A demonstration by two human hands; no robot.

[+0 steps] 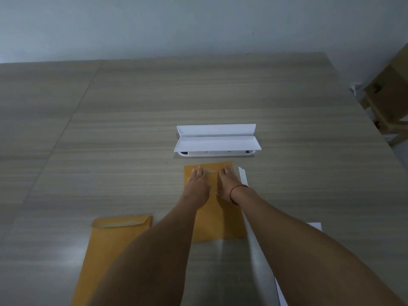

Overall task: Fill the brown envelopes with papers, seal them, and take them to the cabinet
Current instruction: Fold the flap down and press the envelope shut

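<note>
Left grip point(197, 183), right grip point(225, 183) flat atop the envelope point(217, 221), apparently pressing its flap.

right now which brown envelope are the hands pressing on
The centre envelope, near the white case: left hand and right hand lie flat on its top. The left envelope lies untouched.
</note>
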